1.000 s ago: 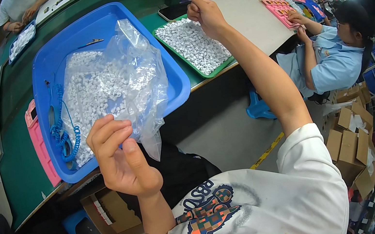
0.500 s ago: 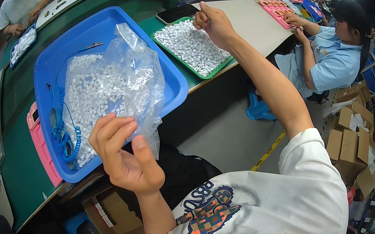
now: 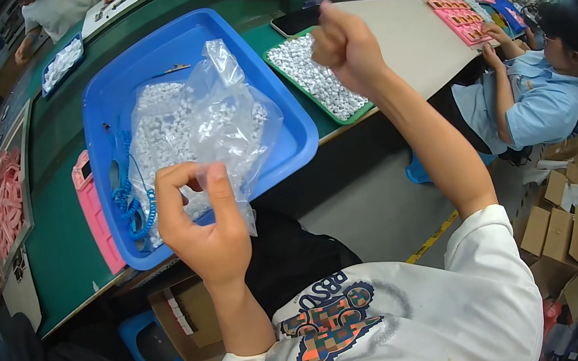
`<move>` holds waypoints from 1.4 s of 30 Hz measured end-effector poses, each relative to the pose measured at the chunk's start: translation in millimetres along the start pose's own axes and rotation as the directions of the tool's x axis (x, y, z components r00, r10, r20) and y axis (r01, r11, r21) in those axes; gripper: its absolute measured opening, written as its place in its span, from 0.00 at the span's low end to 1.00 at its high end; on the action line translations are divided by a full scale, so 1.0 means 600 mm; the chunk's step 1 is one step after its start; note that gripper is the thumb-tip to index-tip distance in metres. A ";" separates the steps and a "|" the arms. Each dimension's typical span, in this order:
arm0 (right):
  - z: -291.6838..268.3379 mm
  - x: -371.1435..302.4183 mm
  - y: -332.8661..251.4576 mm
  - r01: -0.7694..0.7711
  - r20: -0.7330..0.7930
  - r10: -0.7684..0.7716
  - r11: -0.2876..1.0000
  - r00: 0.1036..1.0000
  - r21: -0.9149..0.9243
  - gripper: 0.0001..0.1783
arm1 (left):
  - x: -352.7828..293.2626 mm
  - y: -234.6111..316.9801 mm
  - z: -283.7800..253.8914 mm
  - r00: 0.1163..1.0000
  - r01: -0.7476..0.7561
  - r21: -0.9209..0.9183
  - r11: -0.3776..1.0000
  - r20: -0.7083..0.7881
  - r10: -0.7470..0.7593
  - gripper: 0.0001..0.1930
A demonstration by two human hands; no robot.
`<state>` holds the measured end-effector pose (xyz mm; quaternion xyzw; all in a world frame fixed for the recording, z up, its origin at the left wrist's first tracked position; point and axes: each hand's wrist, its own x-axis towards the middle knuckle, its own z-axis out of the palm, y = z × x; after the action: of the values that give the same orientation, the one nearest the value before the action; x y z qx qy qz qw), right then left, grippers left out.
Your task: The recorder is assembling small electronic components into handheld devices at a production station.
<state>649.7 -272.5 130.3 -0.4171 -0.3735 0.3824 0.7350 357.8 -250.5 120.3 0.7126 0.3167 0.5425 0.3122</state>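
Note:
My left hand (image 3: 203,228) is over the near edge of a blue tub (image 3: 298,141), its fingers curled in toward the thumb. Anything between those fingertips is hidden or too small to name. Just beyond it, inside the tub, lies a clear plastic bag (image 3: 230,118) with many small white pieces (image 3: 164,132) in it. A coiled blue cord (image 3: 125,184) rests along the tub's left side. My right hand (image 3: 351,49) is closed above a green-rimmed tray (image 3: 347,120) filled with similar small white pieces (image 3: 309,71). What its bent fingers hold, if anything, does not show.
A dark phone-like slab (image 3: 298,22) lies behind the green tray. A pink tray (image 3: 100,218) stands against the tub's left. At the right, a co-worker in light blue (image 3: 536,96) sits by pink trays (image 3: 460,21). Open cardboard boxes (image 3: 556,221) are on the floor.
My left hand's spread fingers have curled in toward the thumb. My right hand stays closed over the green tray. The whole view has shifted, so the bench appears farther right.

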 end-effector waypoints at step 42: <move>0.090 -0.127 -0.015 0.212 0.241 0.017 0.424 0.970 -0.881 0.16 | 0.119 -0.145 -0.167 0.945 -0.281 0.536 0.796 0.299 0.132 0.04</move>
<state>572.5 -324.8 140.7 -0.6785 -0.6196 0.1228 0.3750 265.9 -131.7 114.5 0.8651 0.3432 0.3609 0.0595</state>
